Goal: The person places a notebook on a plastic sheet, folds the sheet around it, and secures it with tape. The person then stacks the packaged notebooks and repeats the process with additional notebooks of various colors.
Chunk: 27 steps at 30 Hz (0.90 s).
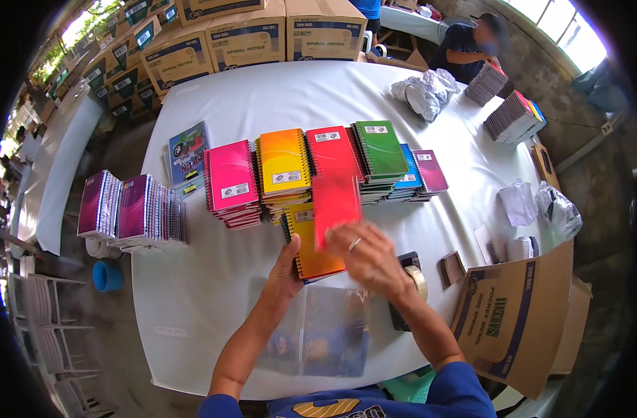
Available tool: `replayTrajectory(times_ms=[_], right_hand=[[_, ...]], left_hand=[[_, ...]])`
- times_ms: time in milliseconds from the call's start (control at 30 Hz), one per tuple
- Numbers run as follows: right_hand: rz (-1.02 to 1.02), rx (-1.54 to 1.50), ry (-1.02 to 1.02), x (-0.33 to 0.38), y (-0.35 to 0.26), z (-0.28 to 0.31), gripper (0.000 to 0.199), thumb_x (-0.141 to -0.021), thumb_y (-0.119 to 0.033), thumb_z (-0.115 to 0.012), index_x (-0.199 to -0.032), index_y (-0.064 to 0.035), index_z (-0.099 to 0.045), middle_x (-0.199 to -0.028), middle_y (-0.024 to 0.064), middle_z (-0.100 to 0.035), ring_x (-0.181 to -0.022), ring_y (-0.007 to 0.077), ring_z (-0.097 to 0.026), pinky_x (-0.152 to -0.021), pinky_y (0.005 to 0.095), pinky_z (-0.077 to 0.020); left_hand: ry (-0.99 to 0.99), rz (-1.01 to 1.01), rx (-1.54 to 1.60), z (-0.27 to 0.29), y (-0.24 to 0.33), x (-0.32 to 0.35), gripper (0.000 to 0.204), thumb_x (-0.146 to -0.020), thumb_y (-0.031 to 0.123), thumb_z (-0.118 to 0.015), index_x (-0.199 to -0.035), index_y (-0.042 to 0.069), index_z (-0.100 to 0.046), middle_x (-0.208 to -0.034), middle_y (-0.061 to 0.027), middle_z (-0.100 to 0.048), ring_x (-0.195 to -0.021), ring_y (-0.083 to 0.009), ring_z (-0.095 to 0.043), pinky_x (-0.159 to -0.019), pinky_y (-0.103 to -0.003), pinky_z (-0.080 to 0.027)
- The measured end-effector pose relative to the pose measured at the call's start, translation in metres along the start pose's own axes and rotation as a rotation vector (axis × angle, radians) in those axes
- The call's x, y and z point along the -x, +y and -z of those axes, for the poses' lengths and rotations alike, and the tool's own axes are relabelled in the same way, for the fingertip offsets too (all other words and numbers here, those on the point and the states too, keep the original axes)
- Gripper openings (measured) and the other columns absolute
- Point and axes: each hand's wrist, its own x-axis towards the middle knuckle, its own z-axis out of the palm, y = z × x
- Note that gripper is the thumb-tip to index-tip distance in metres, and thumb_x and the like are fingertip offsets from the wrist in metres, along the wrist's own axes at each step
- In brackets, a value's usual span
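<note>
Pinching red notebook (336, 209) (right hand (371, 261))

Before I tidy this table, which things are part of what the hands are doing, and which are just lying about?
In hand:
left hand, yellow spiral notebook
right hand, red notebook
clear plastic sleeves

Lying about:
tape dispenser
crumpled plastic
cardboard box

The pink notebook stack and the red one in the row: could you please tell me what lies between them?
In the head view, the orange-yellow notebook stack stands between the pink stack and the red stack, close beside both.
</note>
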Motion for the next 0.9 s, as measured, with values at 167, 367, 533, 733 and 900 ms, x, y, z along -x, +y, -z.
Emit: replayTrajectory(times_ms=[167, 367, 533, 733, 900], right_hand=[[-0.298, 0.088, 0.232, -0.013, 0.070, 0.009, 0.026, -0.080, -0.019, -0.072, -0.100, -0.0042, -0.067, -0.098, 0.0081, -0.068, -0.099, 0.0275, -0.062, -0.084, 0.0430, -0.0460], [-1.008, 0.206, 0.104, -0.042, 0.181, 0.009, 0.044, -0.075, -0.033, -0.078, -0.096, 0.0037, -0.066, -0.098, 0.0180, -0.066, -0.097, 0.0351, -0.062, -0.081, 0.0471, -0.0460], [-1.016, -0.020, 0.400, -0.040, 0.148, 0.032, 0.028, -0.080, -0.023, -0.073, -0.078, 0.0051, -0.066, -0.061, 0.0101, -0.062, -0.055, 0.0221, -0.059, -0.057, 0.0352, -0.0456], [-1.065, -0.525, 0.159, 0.026, -0.002, -0.014, 0.023, -0.088, -0.019, -0.069, -0.075, -0.0013, -0.063, -0.063, 0.0041, -0.059, -0.060, 0.0086, -0.052, -0.054, 0.0287, -0.0410], [-0.586, -0.293, 0.117, 0.044, -0.033, -0.067, 0.027, -0.082, -0.017, -0.073, -0.071, -0.0044, -0.053, -0.059, 0.0091, -0.052, -0.057, 0.0282, -0.056, -0.053, 0.0403, -0.0420]], left_hand=[[0.084, 0.097, -0.025, 0.003, -0.019, -0.015, 0.051, -0.083, 0.017, -0.071, -0.128, 0.005, -0.049, -0.116, -0.0105, -0.062, -0.104, -0.0237, -0.064, -0.091, -0.043, -0.054], [0.084, 0.071, -0.058, 0.002, -0.038, -0.026, 0.053, -0.082, 0.017, -0.073, -0.128, 0.006, -0.050, -0.117, -0.0097, -0.062, -0.106, -0.0235, -0.063, -0.092, -0.042, -0.054], [0.068, -0.014, -0.077, 0.020, -0.046, -0.032, 0.067, -0.083, 0.040, -0.072, -0.134, 0.006, -0.045, -0.126, -0.0110, -0.058, -0.112, -0.0247, -0.060, -0.096, -0.044, -0.051], [-0.096, -0.024, -0.054, 0.050, -0.054, -0.020, 0.085, -0.084, 0.070, -0.051, -0.140, 0.006, -0.040, -0.129, -0.0137, -0.056, -0.115, -0.0273, -0.058, -0.099, -0.045, -0.048], [0.122, -0.091, -0.073, 0.100, -0.031, 0.034, 0.065, -0.088, 0.046, -0.059, -0.132, -0.001, -0.048, -0.120, -0.0156, -0.062, -0.101, -0.0269, -0.065, -0.088, -0.042, -0.054]])
